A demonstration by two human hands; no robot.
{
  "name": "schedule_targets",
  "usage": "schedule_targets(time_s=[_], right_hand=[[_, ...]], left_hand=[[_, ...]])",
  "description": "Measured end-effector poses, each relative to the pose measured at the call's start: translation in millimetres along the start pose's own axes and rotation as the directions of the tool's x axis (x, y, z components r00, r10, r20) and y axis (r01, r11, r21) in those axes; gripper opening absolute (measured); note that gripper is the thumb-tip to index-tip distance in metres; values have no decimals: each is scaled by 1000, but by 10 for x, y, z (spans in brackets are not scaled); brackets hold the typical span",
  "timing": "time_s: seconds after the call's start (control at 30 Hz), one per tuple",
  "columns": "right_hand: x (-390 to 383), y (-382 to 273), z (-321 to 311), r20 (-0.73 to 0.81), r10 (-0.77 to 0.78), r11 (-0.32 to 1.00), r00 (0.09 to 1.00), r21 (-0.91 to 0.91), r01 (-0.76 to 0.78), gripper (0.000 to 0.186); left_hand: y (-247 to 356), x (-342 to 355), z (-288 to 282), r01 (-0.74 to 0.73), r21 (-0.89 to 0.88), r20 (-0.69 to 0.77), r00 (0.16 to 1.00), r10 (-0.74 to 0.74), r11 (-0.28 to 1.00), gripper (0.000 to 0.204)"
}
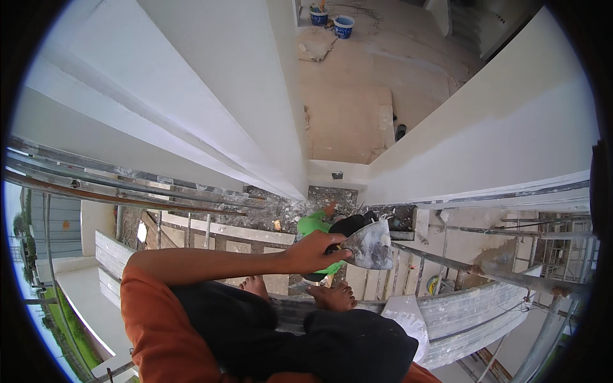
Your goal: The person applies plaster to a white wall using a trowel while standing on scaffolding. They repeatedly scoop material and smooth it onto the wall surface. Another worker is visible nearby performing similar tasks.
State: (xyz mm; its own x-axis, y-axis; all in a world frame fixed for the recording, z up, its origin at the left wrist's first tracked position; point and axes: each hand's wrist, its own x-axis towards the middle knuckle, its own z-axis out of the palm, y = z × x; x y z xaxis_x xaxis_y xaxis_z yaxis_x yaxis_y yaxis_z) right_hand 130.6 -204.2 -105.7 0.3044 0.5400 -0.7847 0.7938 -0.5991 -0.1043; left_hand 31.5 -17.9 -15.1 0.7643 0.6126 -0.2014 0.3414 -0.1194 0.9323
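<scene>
My left arm, in an orange sleeve, reaches across in front of me. My left hand (313, 253) is closed around the handle of a putty knife (369, 246), whose wide blade is smeared with grey-white compound and points right. Beneath the blade, a person in green (313, 223) stands lower down and is partly hidden by my hand. My bare feet (333, 296) rest on the scaffold boards. A pale flat plate (408, 319), with a whitish round patch, sits beside my dark-trousered right knee. My right hand does not show; only a bit of orange sleeve appears at the lower edge.
Metal scaffold planks (472, 319) run under me, with tubes (472, 268) at right and rails (128, 182) at left. White walls (485, 140) flank an opening ahead. Beyond it, blue buckets (343, 27) stand on a dusty floor (357, 96). Rubble (274, 207) lies far below.
</scene>
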Motion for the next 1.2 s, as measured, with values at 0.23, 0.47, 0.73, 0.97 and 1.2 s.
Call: schedule_targets(time_s=[0.23, 0.47, 0.73, 0.97, 1.2], right_hand=[[80, 37, -47, 113, 55, 995, 992, -89, -46, 60], [130, 219, 2, 191, -32, 989, 981, -139, 59, 56], [243, 116, -75, 190, -29, 985, 981, -160, 60, 52], [258, 36, -60, 193, -35, 986, 981, -156, 66, 50], [302, 34, -102, 171, -27, 985, 985, -163, 55, 47]], left_hand=[[258, 6, 19, -70, -87, -79, 995, 63, 994, 23], [494, 269, 27, 34, -447, -187, 974, -131, 894, 23], [371, 281, 33, 105, -625, -120, 966, -228, 773, 25], [197, 318, 112, 157, -642, -86, 958, -273, 751, 26], [74, 392, 143, 150, -603, -151, 943, -297, 783, 26]])
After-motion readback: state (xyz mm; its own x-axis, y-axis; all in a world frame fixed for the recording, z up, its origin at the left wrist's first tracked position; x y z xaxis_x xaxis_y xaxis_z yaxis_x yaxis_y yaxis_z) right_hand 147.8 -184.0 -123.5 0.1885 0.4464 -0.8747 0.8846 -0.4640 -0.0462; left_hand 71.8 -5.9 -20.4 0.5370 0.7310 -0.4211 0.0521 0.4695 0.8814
